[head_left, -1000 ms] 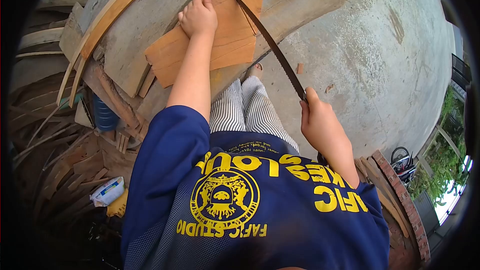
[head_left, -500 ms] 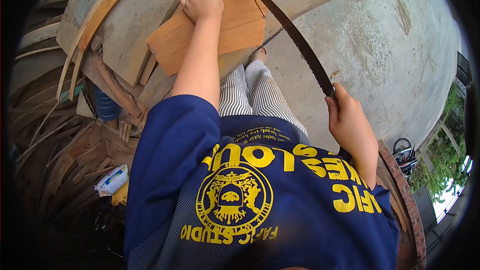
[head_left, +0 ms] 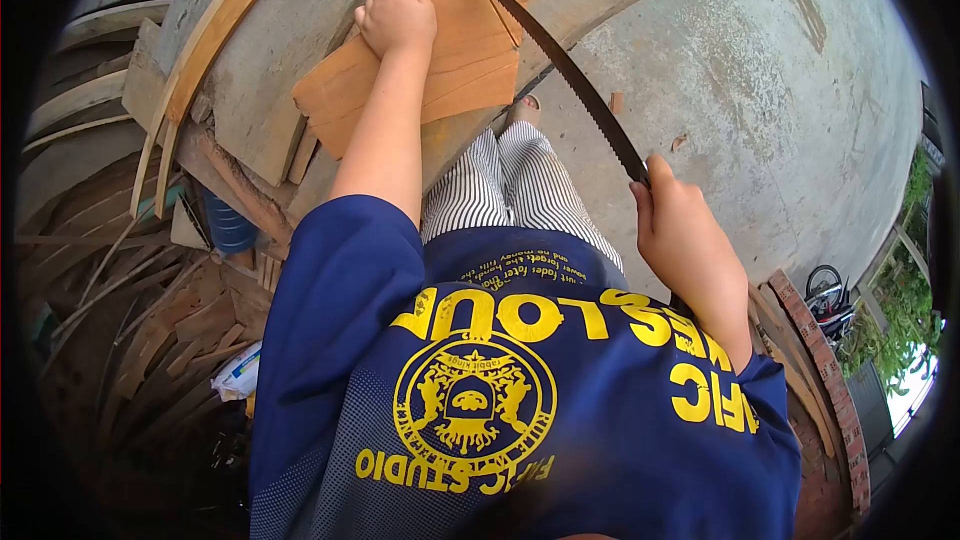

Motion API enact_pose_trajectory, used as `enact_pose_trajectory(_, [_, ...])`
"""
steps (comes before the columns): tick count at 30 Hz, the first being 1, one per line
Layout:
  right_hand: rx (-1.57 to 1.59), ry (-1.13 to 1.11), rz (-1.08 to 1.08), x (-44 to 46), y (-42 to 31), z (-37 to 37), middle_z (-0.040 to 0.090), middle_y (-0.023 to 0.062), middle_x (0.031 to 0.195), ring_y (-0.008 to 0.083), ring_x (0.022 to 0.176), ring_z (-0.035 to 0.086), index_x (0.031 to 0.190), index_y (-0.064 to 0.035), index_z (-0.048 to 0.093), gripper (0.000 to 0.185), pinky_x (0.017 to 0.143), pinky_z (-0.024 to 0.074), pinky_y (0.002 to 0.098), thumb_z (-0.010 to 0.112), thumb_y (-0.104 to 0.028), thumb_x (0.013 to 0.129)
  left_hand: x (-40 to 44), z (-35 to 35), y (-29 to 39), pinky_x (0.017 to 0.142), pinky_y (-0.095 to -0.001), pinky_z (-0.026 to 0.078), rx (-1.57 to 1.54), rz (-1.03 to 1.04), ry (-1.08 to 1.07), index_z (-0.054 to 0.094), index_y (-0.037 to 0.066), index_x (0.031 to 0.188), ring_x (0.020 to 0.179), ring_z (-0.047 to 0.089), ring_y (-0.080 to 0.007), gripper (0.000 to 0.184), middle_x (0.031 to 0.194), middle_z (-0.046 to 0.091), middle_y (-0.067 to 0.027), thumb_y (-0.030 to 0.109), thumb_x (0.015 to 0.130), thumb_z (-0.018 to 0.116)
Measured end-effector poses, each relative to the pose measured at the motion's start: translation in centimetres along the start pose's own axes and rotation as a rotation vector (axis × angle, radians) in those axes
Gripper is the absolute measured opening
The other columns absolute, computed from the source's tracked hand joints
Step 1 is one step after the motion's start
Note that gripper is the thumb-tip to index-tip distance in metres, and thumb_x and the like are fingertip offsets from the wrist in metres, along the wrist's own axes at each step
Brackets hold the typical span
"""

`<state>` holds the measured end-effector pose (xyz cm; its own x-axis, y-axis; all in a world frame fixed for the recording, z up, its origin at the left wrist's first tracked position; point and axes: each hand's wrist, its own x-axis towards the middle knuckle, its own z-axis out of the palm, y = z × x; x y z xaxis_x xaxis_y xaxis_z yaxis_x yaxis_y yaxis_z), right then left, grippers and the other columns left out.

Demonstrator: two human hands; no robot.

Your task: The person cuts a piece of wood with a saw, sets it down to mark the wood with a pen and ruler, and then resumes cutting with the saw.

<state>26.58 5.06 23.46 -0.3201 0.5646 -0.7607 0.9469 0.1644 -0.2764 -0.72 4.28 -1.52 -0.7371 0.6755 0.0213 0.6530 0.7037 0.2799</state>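
Note:
A curved hand saw (head_left: 575,75) is held by its handle in my right hand (head_left: 683,225), with the fingers wrapped round it. The far end of its toothed blade meets the upper edge of an orange-brown board (head_left: 465,65), left of a dark line across the wood. My left hand (head_left: 398,15) lies on the board's upper left edge, its fingers curled over that edge. Whatever is under the fingers is hidden. The board rests on a larger grey plank (head_left: 590,0).
A long curved wood strip (head_left: 215,40) runs along the upper left. Wood pieces and a blue ribbed container (head_left: 230,225) are at the left, near a white packet (head_left: 238,372). Stacked bricks (head_left: 825,360) and a parked bike (head_left: 828,292) stand at the right.
My right hand and the saw have moved right and slightly back compared with a second ago. The left hand keeps its place on the board, while the whole view has shifted a little.

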Motion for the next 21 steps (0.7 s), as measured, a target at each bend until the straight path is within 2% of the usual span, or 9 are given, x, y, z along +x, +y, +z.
enact_pose_trajectory(3, [-0.003,0.101,-0.160,7.4,-1.8,2.7,0.060,0.0305,0.076,0.0472,0.079,0.059,0.089,0.0058,0.047,0.017,0.068,0.0471,0.0510,0.051,-0.011,0.091,0.7,-0.3,0.2,0.091,-0.0383,0.037,-0.008,0.015,0.003,0.064,0.007,0.094,0.097,0.059,-0.0253,0.039,0.096,0.067,-0.0095,0.034,0.097,0.035])
enact_pose_trajectory(4, [-0.029,0.096,-0.187,9.1,-3.1,2.8,0.061,0.0315,0.079,0.0459,0.080,0.061,0.089,0.0070,0.047,0.012,0.068,0.0492,0.0499,0.049,-0.005,0.087,0.7,-0.6,0.2,0.091,-0.0385,0.037,0.002,-0.025,-0.007,0.064,0.007,0.094,0.097,0.059,-0.0255,0.039,0.096,0.067,-0.0096,0.033,0.097,0.035])
enact_pose_trajectory(5, [-0.049,0.089,-0.210,9.7,-4.0,2.8,0.061,0.0325,0.083,0.0446,0.081,0.063,0.090,0.0083,0.048,0.010,0.068,0.0513,0.0489,0.047,0.001,0.083,0.6,-0.8,0.2,0.090,-0.0386,0.037,0.015,-0.060,-0.022,0.064,0.007,0.094,0.097,0.060,-0.0257,0.039,0.095,0.067,-0.0097,0.033,0.097,0.035])
enact_pose_trajectory(8, [-0.074,0.028,-0.183,7.7,-3.0,1.3,0.062,0.0309,0.080,0.0443,0.079,0.064,0.094,0.0080,0.044,0.014,0.067,0.0512,0.0487,0.045,0.002,0.082,0.5,-0.3,0.1,0.091,-0.0416,0.037,-0.007,-0.057,0.010,0.064,0.008,0.093,0.096,0.060,-0.0283,0.041,0.097,0.068,-0.0098,0.035,0.097,0.033])
enact_pose_trajectory(10, [-0.004,-0.033,-0.150,3.8,-0.8,0.7,0.063,0.0273,0.082,0.0419,0.080,0.064,0.112,0.0036,0.038,0.032,0.069,0.0499,0.0453,0.055,-0.006,0.087,1.5,-0.3,0.2,0.091,-0.0407,0.037,0.005,-0.101,0.002,0.064,0.007,0.093,0.096,0.060,-0.0273,0.041,0.095,0.068,-0.0097,0.034,0.097,0.034])
enact_pose_trajectory(11, [-0.005,-0.033,-0.147,2.3,0.2,0.5,0.063,0.0273,0.082,0.0419,0.080,0.064,0.112,0.0036,0.038,0.032,0.069,0.0499,0.0453,0.055,-0.006,0.087,1.5,-0.2,0.0,0.090,-0.0398,0.037,0.028,-0.149,-0.020,0.064,0.007,0.093,0.095,0.060,-0.0262,0.040,0.094,0.067,-0.0096,0.033,0.097,0.034])
enact_pose_trajectory(13, [0.457,-0.036,-0.228,-0.1,1.8,0.1,0.063,0.0251,0.095,0.0349,0.087,0.066,0.127,-0.0023,0.030,0.048,0.073,0.0502,0.0391,0.053,0.004,0.085,1.4,-0.2,0.2,0.090,-0.0400,0.037,0.028,-0.142,-0.027,0.064,0.006,0.093,0.095,0.060,-0.0261,0.040,0.094,0.068,-0.0095,0.033,0.097,0.034])
enact_pose_trajectory(16, [0.634,0.049,-0.306,-1.2,3.6,1.5,0.060,0.0250,0.102,0.0363,0.091,0.063,0.133,-0.0090,0.033,0.058,0.079,0.0501,0.0426,0.054,0.007,0.082,0.8,-0.2,0.1,0.091,-0.0400,0.037,0.035,-0.128,-0.004,0.063,0.006,0.093,0.096,0.060,-0.0261,0.040,0.095,0.067,-0.0093,0.032,0.097,0.034])
enact_pose_trajectory(21, [0.226,0.248,-0.268,-3.4,2.8,1.5,0.061,0.0198,0.093,0.0346,0.082,0.064,0.139,-0.0247,0.040,0.065,0.072,0.0507,0.0427,0.054,0.007,0.083,0.1,-0.5,0.6,0.090,-0.0400,0.037,0.019,-0.104,0.029,0.063,0.006,0.094,0.095,0.060,-0.0269,0.038,0.096,0.067,-0.0094,0.032,0.097,0.035])
